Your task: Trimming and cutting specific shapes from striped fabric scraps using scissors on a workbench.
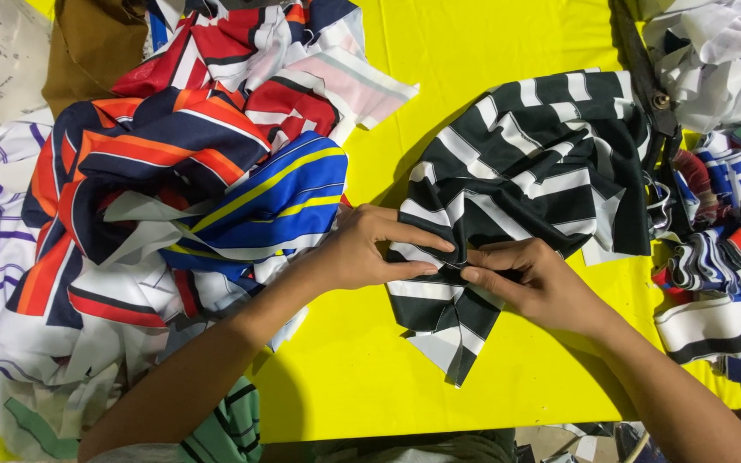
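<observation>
A piece of black-and-white striped cloth lies crumpled on the yellow table, right of centre. My left hand pinches its lower left part between thumb and fingers. My right hand pinches the same fold from the right, fingertips almost meeting those of the left. A narrow tail of the cloth hangs toward the table's near edge below both hands.
A big heap of striped cloth in blue, red, orange and white fills the left side. Large black scissors lie at the upper right beside more striped scraps and white cloth. Brown cloth sits top left.
</observation>
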